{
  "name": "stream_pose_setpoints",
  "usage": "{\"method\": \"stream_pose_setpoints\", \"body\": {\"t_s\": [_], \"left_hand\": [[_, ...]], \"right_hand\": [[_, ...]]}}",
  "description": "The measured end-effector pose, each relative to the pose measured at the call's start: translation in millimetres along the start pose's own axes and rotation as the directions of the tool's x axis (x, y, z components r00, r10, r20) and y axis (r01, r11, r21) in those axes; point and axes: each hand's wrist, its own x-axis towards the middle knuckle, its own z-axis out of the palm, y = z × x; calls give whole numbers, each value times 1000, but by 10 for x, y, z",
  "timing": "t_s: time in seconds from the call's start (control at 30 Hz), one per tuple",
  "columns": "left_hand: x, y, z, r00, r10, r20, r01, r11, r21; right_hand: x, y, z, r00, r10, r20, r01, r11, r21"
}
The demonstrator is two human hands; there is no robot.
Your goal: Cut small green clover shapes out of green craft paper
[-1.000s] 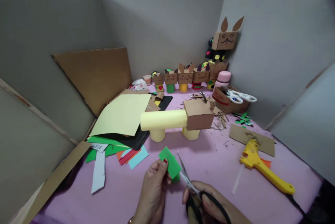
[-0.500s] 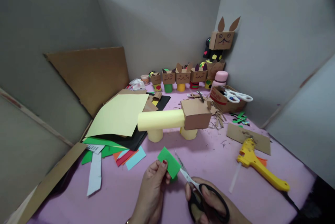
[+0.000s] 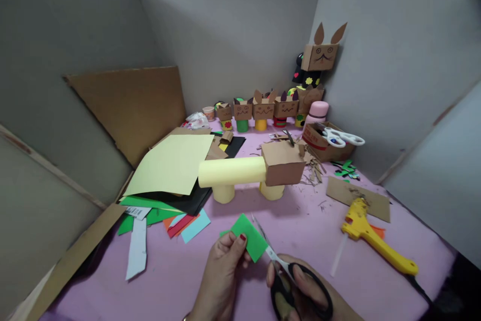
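Note:
My left hand (image 3: 225, 266) pinches a small green paper piece (image 3: 252, 239) between thumb and fingers. A second bit of green shows behind those fingers. My right hand (image 3: 306, 286) is wrapped round the black handles of a pair of scissors (image 3: 273, 256), their blades slightly parted at the right edge of the green paper. Just beyond both hands stands a paper animal figure with a pale yellow tube body (image 3: 231, 172), short tube legs, and a brown cardboard box head (image 3: 283, 163).
At left lie stacked paper sheets (image 3: 173, 163), coloured scraps (image 3: 195, 226) and a white strip (image 3: 137, 253). A yellow glue gun (image 3: 370, 241) is on the right, near a cardboard piece (image 3: 351, 196). Several box-headed figures (image 3: 263, 109) line the back, beside a carton holding white scissors (image 3: 334, 138).
The green paper has moved slightly right and turned in my left hand, showing a wider face. The scissors have shifted slightly right and stay at its edge.

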Motion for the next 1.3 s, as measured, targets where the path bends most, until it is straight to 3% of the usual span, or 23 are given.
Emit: {"method": "stream_pose_setpoints", "body": {"t_s": [0.23,0.4,0.63,0.87,1.3], "left_hand": [[1,35,19,1000,4,3,-4,1000,9],[-28,12,6,999,-13,44,11,999,45],[-35,27,23,1000,1,16,-2,999,51],[-45,19,14,993,14,120,-24,996,89],[-60,27,38,995,-43,90,37,997,69]], "right_hand": [[-10,-96,87,999,-33,-10,32,997,-66],[-16,-45,59,999,18,-30,-17,999,29],[-35,-69,67,998,-7,-69,4,999,-40],[11,2,19,1000,-15,-5,15,999,45],[-29,-106,125,990,31,-138,-27,999,29]]}}
